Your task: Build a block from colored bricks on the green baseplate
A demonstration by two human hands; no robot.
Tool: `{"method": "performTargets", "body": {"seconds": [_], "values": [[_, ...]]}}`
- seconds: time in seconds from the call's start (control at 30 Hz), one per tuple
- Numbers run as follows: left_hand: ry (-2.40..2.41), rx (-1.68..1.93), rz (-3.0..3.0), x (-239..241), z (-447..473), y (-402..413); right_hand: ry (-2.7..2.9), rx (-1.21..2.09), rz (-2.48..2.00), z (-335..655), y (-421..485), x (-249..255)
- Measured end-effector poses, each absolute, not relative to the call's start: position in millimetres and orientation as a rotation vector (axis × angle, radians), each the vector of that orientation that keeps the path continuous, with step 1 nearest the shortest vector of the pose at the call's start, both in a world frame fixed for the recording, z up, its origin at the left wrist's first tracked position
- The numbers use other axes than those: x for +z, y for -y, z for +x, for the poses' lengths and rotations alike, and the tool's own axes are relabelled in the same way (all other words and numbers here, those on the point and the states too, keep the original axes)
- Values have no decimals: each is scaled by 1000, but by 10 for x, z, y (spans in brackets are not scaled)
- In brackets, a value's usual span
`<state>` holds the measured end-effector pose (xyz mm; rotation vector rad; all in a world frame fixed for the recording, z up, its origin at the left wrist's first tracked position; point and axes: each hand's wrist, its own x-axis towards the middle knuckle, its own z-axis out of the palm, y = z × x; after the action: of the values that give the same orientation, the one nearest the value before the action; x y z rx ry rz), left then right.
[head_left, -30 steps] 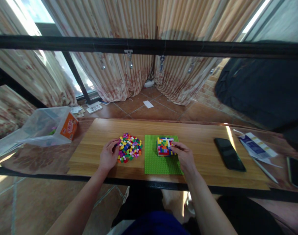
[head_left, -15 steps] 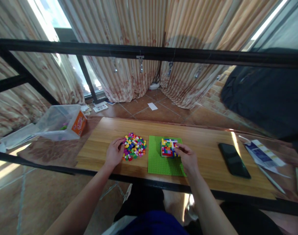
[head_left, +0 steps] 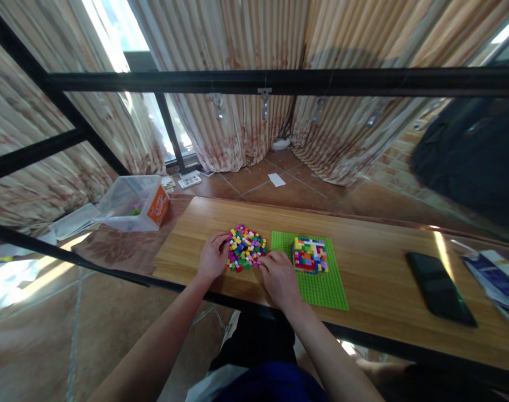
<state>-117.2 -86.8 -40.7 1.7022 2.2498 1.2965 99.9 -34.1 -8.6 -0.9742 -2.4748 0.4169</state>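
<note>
A loose heap of small, many-coloured toy bricks [head_left: 246, 247] lies on the wooden table. At its left edge is my left hand [head_left: 214, 258], fingers curled in against the outer bricks; whatever they may pinch is too small to make out. My right hand [head_left: 279, 277] reaches the heap's right edge, its fingertips closed together among the bricks, and any brick in them is hidden. Just beyond that hand, a compact block of stacked coloured bricks [head_left: 310, 255] stands on a green studded baseplate [head_left: 327, 293]. My right hand covers part of the baseplate's left side.
A black phone [head_left: 441, 287] lies on the table [head_left: 371, 262] to the right, with papers [head_left: 495, 273] beyond it. On the left, past the table's end, is a clear plastic bin [head_left: 131, 204] with an orange label. A black metal bar [head_left: 288, 82] crosses ahead, before the curtains.
My right hand has left the brick block and moved left to the heap's right edge. My left hand stays at the heap's left side. The whole view has shifted somewhat.
</note>
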Motion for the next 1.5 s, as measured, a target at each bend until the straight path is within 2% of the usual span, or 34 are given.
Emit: {"method": "performTargets", "body": {"seconds": [0.23,1.03,1.3,1.5], "values": [[-2241,1284,1698,-397,-1168,872,2581,254,-1031,935,320,-166],[-2246,1242,1703,-411,-1257,865,2525,207,-1094,876,436,-289],[-2241,1226,1776,-439,-1344,834,2176,530,-1018,1038,489,-107],[-2241,1224,1763,-383,-1305,834,1743,697,-1005,1562,485,25]]}}
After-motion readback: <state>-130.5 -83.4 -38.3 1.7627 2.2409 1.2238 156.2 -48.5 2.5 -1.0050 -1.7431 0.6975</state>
